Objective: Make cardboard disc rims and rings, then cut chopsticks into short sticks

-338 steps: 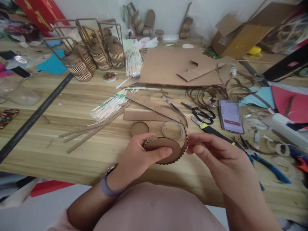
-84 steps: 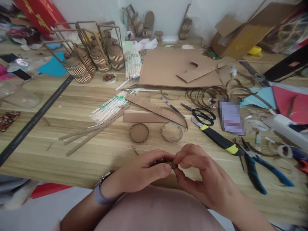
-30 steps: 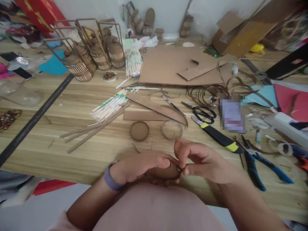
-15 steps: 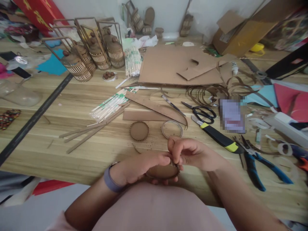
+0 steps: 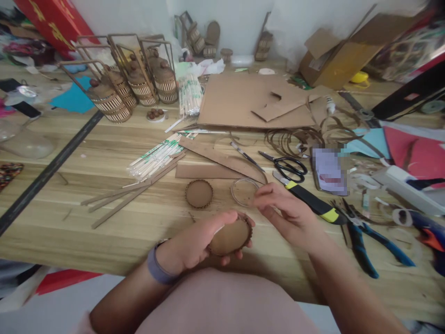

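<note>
My left hand [image 5: 201,239] is closed around a round cardboard disc [image 5: 231,236] edged with a ridged corrugated strip. My thumb presses on its upper rim and the fingertips show beneath it. My right hand [image 5: 283,211] is up and to the right of the disc, apart from it, thumb and fingers pinched together. Whatever they pinch, if anything, is too small to make out. Just behind those fingertips lies a thin clear ring [image 5: 243,192], partly covered by them. A smaller ridged cardboard disc [image 5: 199,194] lies flat on the table to its left.
Scissors [image 5: 285,167], a utility knife [image 5: 313,202] and blue-handled pliers [image 5: 361,246] lie on the right, near a phone [image 5: 328,171]. Cardboard strips [image 5: 208,170], wrapped chopsticks [image 5: 158,155] and a cardboard sheet [image 5: 236,99] are farther back. Several small lidded baskets [image 5: 111,99] stand back left.
The corrugated strip, loose at one end at first, now lies around the disc in my left hand. My right hand has just come off the rim, moving up and right; the disc has tilted into view.
</note>
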The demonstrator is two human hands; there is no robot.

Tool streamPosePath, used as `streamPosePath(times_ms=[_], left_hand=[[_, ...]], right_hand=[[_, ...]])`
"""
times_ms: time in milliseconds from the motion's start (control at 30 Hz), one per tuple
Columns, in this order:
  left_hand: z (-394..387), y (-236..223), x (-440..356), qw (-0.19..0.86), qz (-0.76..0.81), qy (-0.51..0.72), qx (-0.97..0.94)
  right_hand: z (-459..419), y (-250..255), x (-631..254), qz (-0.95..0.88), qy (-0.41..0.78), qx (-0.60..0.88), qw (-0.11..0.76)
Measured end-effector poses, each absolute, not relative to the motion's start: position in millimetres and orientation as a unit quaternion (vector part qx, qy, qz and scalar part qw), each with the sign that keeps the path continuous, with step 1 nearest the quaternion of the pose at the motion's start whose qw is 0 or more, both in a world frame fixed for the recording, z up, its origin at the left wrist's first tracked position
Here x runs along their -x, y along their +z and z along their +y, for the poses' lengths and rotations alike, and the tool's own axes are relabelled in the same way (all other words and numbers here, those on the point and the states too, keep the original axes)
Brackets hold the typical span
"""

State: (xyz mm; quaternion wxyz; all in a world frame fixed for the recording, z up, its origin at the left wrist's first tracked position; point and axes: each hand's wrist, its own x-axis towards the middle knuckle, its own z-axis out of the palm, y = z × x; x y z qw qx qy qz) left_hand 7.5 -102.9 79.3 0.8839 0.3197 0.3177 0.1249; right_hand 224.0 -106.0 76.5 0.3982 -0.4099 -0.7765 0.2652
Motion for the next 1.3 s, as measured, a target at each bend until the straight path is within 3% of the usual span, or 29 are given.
streamPosePath(times_ms=[200, 333, 600, 767, 1000, 1133, 1200, 1300], left_hand=[[-103, 71, -7, 0.891, 0.322, 0.125, -0.296], [-101, 74, -9, 0.890, 0.328, 0.125, -0.292], [-101, 83, -13, 0.875, 0.348, 0.137, -0.308], [-100, 79, -11, 0.871, 0.341, 0.153, -0.319], [-98, 77, -13, 0.859, 0.354, 0.204, -0.308], [-101, 80, -13, 0.815, 0.390, 0.232, -0.361], [-102, 80, -11, 0.794, 0.400, 0.241, -0.389], [-104, 81, -8, 0.779, 0.392, 0.242, -0.426]], right_hand=[[-96, 71, -252, -0.762, 0.104, 0.551, 0.324], [-73, 62, -295, -0.705, -0.018, 0.685, 0.181], [-30, 32, -334, -0.708, 0.008, 0.703, 0.066], [-28, 37, -340, -0.708, 0.013, 0.700, 0.086], [-61, 57, -325, -0.729, 0.073, 0.644, 0.223], [-102, 63, -286, -0.728, 0.204, 0.578, 0.307], [-122, 67, -268, -0.718, 0.255, 0.573, 0.303], [-142, 71, -252, -0.750, 0.204, 0.560, 0.287]])
